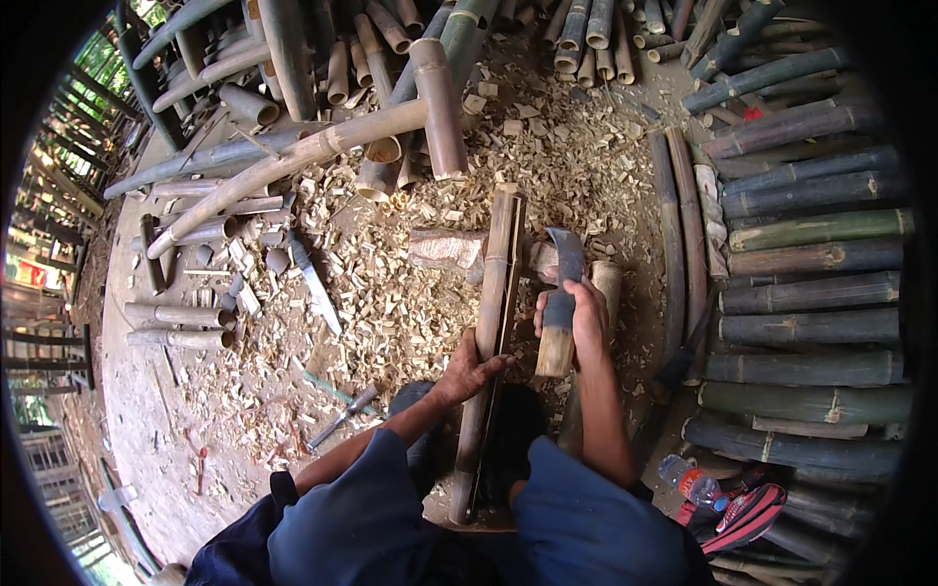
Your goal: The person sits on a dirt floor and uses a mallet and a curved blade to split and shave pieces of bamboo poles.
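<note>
A bamboo pole (486,313) slants between my knees, with a long split or slot down its right side. Its far end lies over a short log (445,250). My left hand (472,371) is wrapped around the pole near its middle, thumb pointing right. Just right of the pole, my right hand (586,317) grips a hooked chopping knife (555,342) by its dark-wrapped part. The knife's wooden butt points toward me, and its dark curved blade points away. Blade and pole appear apart.
Pale wood chips (381,283) cover the floor. Left lie a long knife (315,288), a hammer-like tool (342,418) and short bamboo pieces (181,338). A bamboo frame (322,142) stands ahead. Stacked bamboo poles (811,293) line the right, beside a plastic bottle (692,482).
</note>
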{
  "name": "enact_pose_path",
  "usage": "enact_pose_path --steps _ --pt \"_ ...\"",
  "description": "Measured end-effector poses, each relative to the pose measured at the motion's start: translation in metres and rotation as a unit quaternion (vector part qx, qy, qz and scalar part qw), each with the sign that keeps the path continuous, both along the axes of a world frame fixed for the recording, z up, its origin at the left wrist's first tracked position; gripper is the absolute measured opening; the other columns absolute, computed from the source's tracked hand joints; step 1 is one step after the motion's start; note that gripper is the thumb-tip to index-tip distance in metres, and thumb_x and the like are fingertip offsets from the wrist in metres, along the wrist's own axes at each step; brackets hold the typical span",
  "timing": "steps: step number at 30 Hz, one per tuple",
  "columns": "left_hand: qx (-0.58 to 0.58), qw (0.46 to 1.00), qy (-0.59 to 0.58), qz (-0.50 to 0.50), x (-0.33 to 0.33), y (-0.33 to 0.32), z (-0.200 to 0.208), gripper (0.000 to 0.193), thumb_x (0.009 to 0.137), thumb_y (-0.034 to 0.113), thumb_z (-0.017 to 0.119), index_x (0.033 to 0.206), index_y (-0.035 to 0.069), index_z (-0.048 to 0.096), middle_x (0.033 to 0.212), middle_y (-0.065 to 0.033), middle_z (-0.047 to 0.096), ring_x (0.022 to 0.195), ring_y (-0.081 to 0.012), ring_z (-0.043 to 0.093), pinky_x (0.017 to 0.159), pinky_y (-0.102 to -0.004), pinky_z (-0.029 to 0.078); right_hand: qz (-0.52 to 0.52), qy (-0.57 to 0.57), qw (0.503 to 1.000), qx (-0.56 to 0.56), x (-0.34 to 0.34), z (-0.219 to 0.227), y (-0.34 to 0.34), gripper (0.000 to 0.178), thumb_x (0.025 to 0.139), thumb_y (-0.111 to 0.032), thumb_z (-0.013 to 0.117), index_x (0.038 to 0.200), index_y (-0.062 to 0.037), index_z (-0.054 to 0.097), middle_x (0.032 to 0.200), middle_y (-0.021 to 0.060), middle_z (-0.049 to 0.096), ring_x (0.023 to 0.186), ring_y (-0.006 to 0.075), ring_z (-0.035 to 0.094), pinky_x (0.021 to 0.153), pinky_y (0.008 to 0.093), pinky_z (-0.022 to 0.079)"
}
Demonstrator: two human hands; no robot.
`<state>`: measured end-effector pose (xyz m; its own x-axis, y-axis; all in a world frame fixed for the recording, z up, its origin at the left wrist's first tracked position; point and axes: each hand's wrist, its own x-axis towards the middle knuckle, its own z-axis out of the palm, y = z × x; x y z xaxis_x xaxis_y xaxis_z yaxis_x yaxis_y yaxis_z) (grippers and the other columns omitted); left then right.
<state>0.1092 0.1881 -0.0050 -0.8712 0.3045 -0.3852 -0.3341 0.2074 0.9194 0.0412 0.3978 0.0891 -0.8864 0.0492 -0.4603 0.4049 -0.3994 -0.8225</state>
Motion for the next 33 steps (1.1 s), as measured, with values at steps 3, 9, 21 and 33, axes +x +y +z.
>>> enact_pose_path --steps 3,9,21,33 --pt "-0.049 0.998 -0.015 0.032 0.009 0.014 -0.001 0.071 0.077 0.028 0.088 0.12 -0.004 0.042 0.105 -0.0222 0.065 0.094 -0.031 0.067 0.083 -0.0411 0.055 0.018 0.014 0.999 0.035 0.028 0.024 -0.01 0.039 0.098 -0.02 0.042 0.128 0.0017 0.052 0.072 0.016 0.064 0.051 0.0232 0.062 0.047 0.0361 0.055" --pt "-0.165 0.985 -0.055 0.021 0.014 0.02 0.019 0.075 0.074 0.037 0.087 0.114 -0.004 0.039 0.103 -0.0291 0.063 0.097 -0.0404 0.067 0.085 -0.0476 0.054 0.048 -0.027 0.998 0.025 0.061 0.006 -0.024 0.036 0.103 -0.019 0.042 0.129 0.0037 0.05 0.071 0.0155 0.064 0.05 0.0227 0.062 0.05 0.0342 0.054" --pt "-0.208 0.977 -0.023 0.027 0.022 0.027 0.023 0.074 0.077 0.042 0.082 0.113 -0.004 0.037 0.102 -0.0323 0.061 0.096 -0.0446 0.066 0.083 -0.0504 0.053 0.064 -0.082 0.993 0.049 0.053 -0.001 -0.034 0.027 0.098 -0.014 0.044 0.118 0.0015 0.052 0.066 0.0149 0.062 0.045 0.0244 0.059 0.041 0.0374 0.049" --pt "-0.179 0.983 -0.04 0.025 0.022 0.025 0.023 0.074 0.076 0.044 0.082 0.112 -0.005 0.04 0.102 -0.0323 0.06 0.097 -0.0455 0.065 0.082 -0.0509 0.051 0.137 -0.094 0.981 0.105 0.018 -0.005 -0.022 0.027 0.099 -0.016 0.046 0.117 0.0017 0.055 0.065 0.0135 0.061 0.046 0.023 0.06 0.043 0.0362 0.05"
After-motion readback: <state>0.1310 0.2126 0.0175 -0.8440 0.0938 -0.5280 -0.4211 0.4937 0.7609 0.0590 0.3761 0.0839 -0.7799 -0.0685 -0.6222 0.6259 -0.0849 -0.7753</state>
